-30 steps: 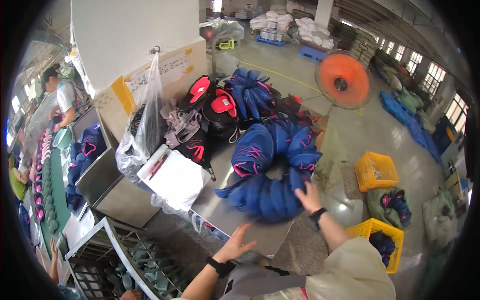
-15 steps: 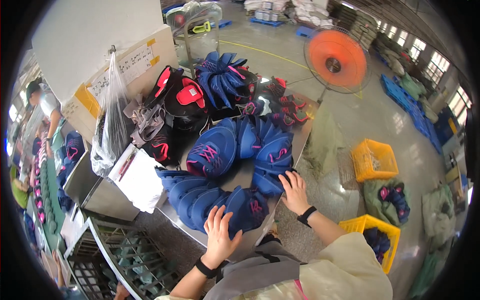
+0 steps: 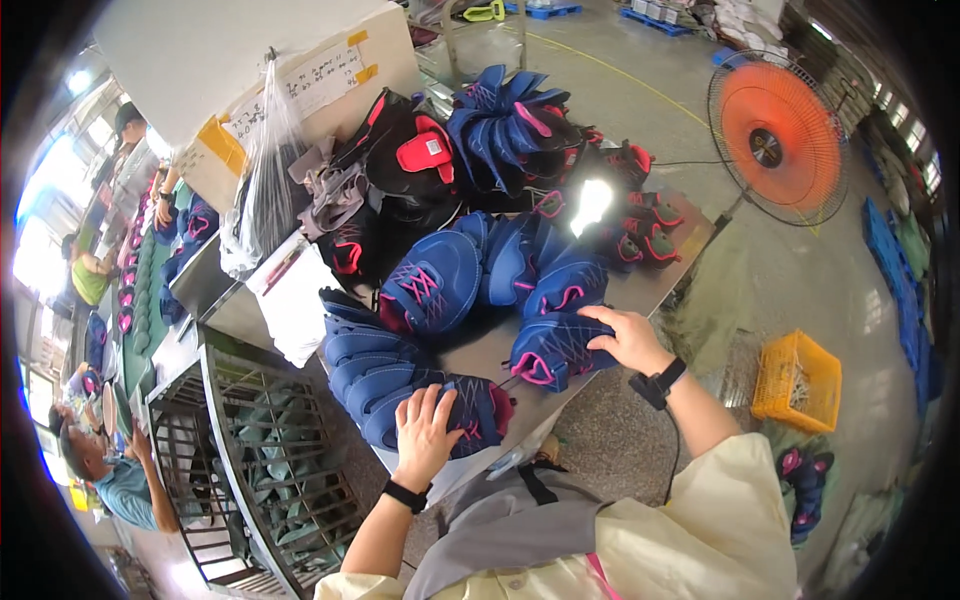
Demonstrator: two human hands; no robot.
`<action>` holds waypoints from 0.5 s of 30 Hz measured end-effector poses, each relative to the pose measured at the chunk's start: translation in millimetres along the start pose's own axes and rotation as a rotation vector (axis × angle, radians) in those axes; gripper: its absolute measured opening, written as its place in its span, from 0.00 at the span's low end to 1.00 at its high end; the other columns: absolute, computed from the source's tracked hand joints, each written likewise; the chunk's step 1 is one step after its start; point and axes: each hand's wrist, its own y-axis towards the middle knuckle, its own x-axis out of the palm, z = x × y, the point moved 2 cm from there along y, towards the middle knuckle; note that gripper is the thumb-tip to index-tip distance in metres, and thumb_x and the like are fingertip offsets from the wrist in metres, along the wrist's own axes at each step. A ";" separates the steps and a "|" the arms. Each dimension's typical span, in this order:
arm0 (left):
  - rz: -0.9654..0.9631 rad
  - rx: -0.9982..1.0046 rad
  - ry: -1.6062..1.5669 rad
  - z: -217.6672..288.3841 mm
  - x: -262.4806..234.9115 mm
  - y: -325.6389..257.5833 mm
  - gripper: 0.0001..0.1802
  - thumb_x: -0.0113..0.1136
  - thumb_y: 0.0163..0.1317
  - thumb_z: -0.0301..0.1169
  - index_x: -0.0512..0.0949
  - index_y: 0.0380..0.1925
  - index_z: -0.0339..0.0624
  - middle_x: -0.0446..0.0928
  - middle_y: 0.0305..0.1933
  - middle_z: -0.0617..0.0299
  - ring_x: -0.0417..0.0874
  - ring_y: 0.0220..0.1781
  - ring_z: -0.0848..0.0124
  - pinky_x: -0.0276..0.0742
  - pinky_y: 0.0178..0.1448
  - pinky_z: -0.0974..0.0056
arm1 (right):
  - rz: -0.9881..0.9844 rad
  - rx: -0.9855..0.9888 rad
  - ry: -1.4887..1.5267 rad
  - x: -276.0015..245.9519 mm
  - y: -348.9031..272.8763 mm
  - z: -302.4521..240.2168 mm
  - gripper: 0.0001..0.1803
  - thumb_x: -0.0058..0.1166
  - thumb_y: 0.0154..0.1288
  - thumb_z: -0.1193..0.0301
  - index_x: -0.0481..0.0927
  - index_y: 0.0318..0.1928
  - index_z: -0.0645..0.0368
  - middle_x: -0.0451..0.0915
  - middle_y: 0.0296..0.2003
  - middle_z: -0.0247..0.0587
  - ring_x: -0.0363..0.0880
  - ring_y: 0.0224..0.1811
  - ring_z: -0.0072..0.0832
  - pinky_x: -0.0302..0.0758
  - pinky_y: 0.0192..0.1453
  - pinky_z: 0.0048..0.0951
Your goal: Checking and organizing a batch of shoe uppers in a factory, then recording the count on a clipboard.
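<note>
Blue shoe uppers with pink laces and linings stand nested in a curved row on a metal table (image 3: 480, 350). My left hand (image 3: 425, 430) lies over the nearest upper (image 3: 482, 410) at the end of the left stack, its fingers stretched across it. On the right, my right hand (image 3: 632, 342) pinches the heel side of another blue upper (image 3: 553, 345) between thumb and fingers. That upper's pink opening faces left. Behind it sit more uppers (image 3: 566, 283). A larger blue upper with crossed pink lacing (image 3: 432, 282) leans at the middle of the curve.
Black-and-red uppers (image 3: 425, 160) and a fanned blue bundle (image 3: 505, 130) crowd the table's back. White papers (image 3: 293, 300) lie at its left edge, above a slatted crate (image 3: 215, 440). An orange fan (image 3: 765, 145) and yellow basket (image 3: 798, 380) stand right. Co-workers are at the left.
My right hand has closed on an upper, which now stands apart from the left stack with its opening turned left. My left hand has shifted onto the end upper. The view has swung left.
</note>
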 end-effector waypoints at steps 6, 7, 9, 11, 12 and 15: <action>0.011 0.042 -0.066 -29.7 -29.6 -30.6 0.29 0.66 0.43 0.34 0.72 0.50 0.46 0.75 0.47 0.60 0.74 0.45 0.63 0.65 0.46 0.59 | -0.294 0.010 -0.104 6.5 -8.5 -5.5 0.31 0.58 0.54 0.66 0.67 0.60 0.40 0.78 0.35 0.45 0.77 0.36 0.45 0.73 0.40 0.38; 0.012 0.018 -0.069 -37.0 -39.7 -37.7 0.29 0.65 0.43 0.33 0.72 0.49 0.46 0.75 0.46 0.60 0.74 0.43 0.63 0.65 0.46 0.60 | -0.280 -0.024 -0.102 5.3 -9.5 -11.6 0.31 0.57 0.54 0.66 0.67 0.60 0.42 0.78 0.35 0.46 0.76 0.36 0.46 0.73 0.39 0.39; 0.018 -0.035 -0.072 -57.8 -53.3 -61.5 0.28 0.65 0.42 0.31 0.73 0.49 0.45 0.75 0.46 0.60 0.75 0.42 0.63 0.65 0.45 0.60 | -0.309 -0.034 -0.103 3.1 -12.5 -30.2 0.30 0.57 0.54 0.65 0.68 0.60 0.43 0.77 0.34 0.46 0.76 0.35 0.46 0.73 0.38 0.40; -0.018 -0.082 -0.073 -75.7 -59.4 -76.6 0.28 0.66 0.40 0.29 0.74 0.47 0.45 0.73 0.46 0.58 0.72 0.45 0.59 0.64 0.47 0.58 | -0.354 -0.085 -0.111 20.0 -22.7 -44.3 0.29 0.57 0.54 0.64 0.68 0.59 0.44 0.76 0.31 0.44 0.76 0.34 0.45 0.73 0.37 0.40; -0.052 -0.093 -0.068 -80.0 -59.3 -81.0 0.29 0.67 0.40 0.30 0.74 0.48 0.48 0.71 0.48 0.56 0.70 0.47 0.58 0.64 0.49 0.56 | -0.418 -0.088 -0.171 32.1 -31.9 -47.1 0.30 0.57 0.53 0.63 0.68 0.59 0.44 0.73 0.27 0.42 0.76 0.32 0.43 0.73 0.35 0.38; -0.127 -0.081 -0.083 -85.7 -53.2 -80.0 0.31 0.68 0.41 0.35 0.74 0.51 0.61 0.60 0.58 0.50 0.60 0.59 0.48 0.59 0.61 0.48 | -0.481 -0.096 -0.322 53.7 -45.9 -61.0 0.29 0.57 0.55 0.63 0.68 0.59 0.40 0.73 0.26 0.38 0.77 0.30 0.39 0.74 0.33 0.37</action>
